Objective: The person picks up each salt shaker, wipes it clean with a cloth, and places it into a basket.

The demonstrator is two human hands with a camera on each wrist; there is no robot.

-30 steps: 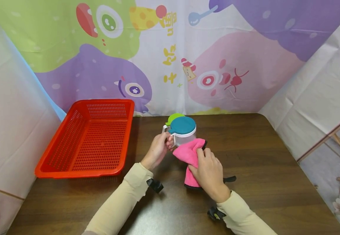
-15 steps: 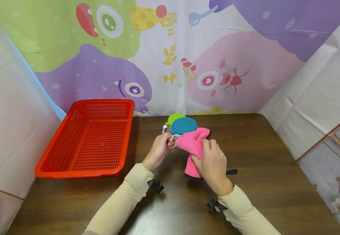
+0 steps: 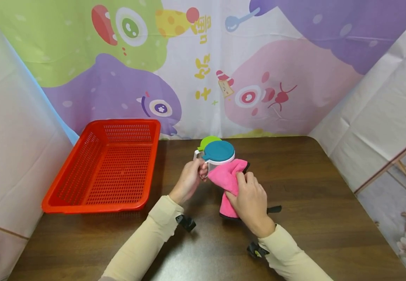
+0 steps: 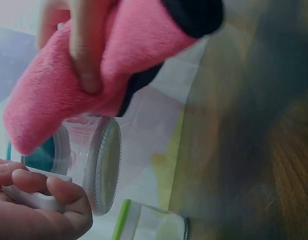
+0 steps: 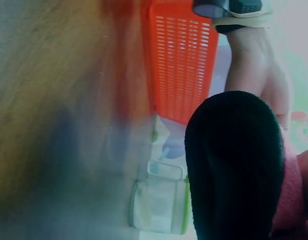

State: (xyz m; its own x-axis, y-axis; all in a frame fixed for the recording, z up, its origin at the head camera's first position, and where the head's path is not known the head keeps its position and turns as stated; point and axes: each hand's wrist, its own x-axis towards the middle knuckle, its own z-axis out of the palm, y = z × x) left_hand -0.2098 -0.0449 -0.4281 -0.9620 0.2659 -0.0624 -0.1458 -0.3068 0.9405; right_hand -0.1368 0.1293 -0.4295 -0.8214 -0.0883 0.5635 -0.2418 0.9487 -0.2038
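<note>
My left hand (image 3: 187, 179) grips the white handle of a clear lidded jar (image 3: 218, 151) with a teal lid. In the left wrist view the jar (image 4: 107, 165) is off the table, its round ribbed base showing, with fingers curled round the handle. A pink cloth (image 3: 223, 178) with black edging is bunched in my right hand (image 3: 252, 201). The cloth lies against the jar's near side and hides part of it. Black edging (image 5: 236, 165) fills much of the right wrist view. Behind stands a similar jar with a green lid (image 3: 208, 142), partly covered by the teal-lidded one.
A red perforated plastic basket (image 3: 146, 183) sits on the left of the brown wooden table (image 3: 311, 195). A cartoon-printed curtain (image 3: 203, 113) hangs behind the table's back edge. Pale hangings rise at both sides.
My right hand has moved the cloth up and right across the jar, then partly back down and left. The jar has shifted only slightly, still in my left hand.
</note>
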